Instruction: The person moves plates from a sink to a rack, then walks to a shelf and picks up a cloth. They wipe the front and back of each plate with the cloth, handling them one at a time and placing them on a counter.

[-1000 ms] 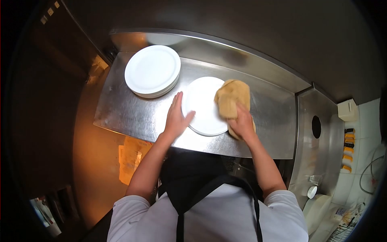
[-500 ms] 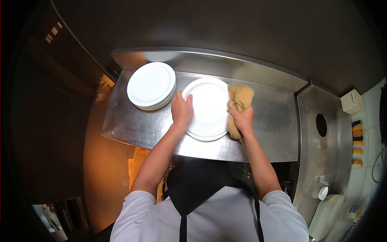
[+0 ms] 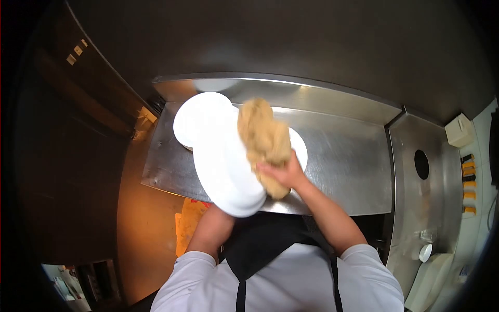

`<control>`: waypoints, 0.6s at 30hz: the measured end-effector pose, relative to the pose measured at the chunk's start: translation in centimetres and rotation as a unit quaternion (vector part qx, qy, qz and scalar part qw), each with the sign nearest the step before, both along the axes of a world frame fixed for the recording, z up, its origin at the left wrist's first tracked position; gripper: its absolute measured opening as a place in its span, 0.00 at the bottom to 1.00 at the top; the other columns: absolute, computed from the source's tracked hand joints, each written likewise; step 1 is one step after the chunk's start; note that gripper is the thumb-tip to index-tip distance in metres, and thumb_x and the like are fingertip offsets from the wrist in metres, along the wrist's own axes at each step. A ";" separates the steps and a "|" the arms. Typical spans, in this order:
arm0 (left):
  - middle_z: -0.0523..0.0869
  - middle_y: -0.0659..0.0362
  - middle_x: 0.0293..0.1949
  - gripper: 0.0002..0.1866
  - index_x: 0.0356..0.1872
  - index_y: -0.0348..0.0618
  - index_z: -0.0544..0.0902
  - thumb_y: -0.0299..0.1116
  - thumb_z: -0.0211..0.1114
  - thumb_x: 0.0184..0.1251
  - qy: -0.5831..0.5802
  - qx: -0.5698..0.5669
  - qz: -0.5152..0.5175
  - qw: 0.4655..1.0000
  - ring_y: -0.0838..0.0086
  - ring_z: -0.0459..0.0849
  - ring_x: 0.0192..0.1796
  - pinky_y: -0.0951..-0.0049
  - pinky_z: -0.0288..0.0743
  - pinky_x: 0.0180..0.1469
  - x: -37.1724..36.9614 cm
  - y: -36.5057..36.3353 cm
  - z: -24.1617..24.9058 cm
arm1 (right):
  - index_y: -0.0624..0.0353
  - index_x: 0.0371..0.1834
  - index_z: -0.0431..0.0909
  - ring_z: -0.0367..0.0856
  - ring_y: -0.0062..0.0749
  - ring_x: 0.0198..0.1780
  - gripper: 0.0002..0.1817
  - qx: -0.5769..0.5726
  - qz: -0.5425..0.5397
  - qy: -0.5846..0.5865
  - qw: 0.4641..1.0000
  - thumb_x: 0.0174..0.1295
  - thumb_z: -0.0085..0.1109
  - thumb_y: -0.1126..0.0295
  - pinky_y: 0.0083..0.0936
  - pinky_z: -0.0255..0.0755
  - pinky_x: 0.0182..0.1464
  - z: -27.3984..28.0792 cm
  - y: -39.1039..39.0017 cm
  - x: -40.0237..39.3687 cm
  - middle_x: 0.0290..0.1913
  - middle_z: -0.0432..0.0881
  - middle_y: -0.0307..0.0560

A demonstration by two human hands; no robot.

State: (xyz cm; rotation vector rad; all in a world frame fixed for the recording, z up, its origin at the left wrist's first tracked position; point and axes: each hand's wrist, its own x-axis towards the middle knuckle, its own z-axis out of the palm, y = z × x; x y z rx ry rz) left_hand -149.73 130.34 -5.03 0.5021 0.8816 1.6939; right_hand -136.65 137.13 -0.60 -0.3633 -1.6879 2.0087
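Note:
A white plate [image 3: 221,161] is raised and tilted above the steel counter, somewhat blurred. My left hand is hidden behind it; only the forearm shows below the plate. My right hand [image 3: 283,171] is closed on a tan cloth [image 3: 265,135], which lies against the right side of the raised plate. Another white plate [image 3: 298,148] shows on the counter behind the cloth. At the left, a stack of white plates [image 3: 200,117] is partly covered by the raised one.
The steel counter [image 3: 348,156] has a raised back edge. To the right is a steel surface with a round dark hole [image 3: 421,164], a small white bowl [image 3: 425,252] and a white box [image 3: 459,130]. Yellow-handled and black-handled tools [image 3: 469,179] line the right wall.
A plate has been lifted from the middle of the counter and tilted towards the left. My right hand has moved left with the cloth, and my left hand has gone behind the plate.

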 end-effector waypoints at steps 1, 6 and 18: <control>0.84 0.46 0.48 0.24 0.54 0.38 0.75 0.53 0.51 0.83 -0.034 0.014 0.001 0.999 0.57 0.84 0.51 0.62 0.75 0.56 -1.0 -0.7 0.4 | 0.67 0.70 0.70 0.82 0.38 0.63 0.38 0.037 0.017 0.015 0.999 0.57 0.78 0.70 0.36 0.78 0.64 -1.3 -1.1 0.4 0.60 0.83 0.53; 0.82 0.48 0.53 0.23 0.59 0.40 0.72 0.51 0.52 0.83 -0.116 0.054 -0.010 0.992 0.60 0.82 0.55 0.63 0.73 0.60 -0.8 -2.6 1.5 | 0.65 0.62 0.78 0.87 0.38 0.55 0.30 0.365 -0.145 0.120 0.912 0.57 0.78 0.67 0.38 0.80 0.60 2.6 -4.2 -2.3 0.54 0.87 0.51; 0.77 0.53 0.64 0.25 0.73 0.45 0.65 0.45 0.53 0.83 -0.134 0.068 -0.015 0.989 0.66 0.77 0.64 0.66 0.69 0.71 -0.5 -4.5 2.8 | 0.70 0.63 0.75 0.87 0.37 0.54 0.32 0.232 -0.141 0.085 0.959 0.58 0.77 0.69 0.32 0.80 0.57 1.8 -3.9 -3.0 0.55 0.86 0.54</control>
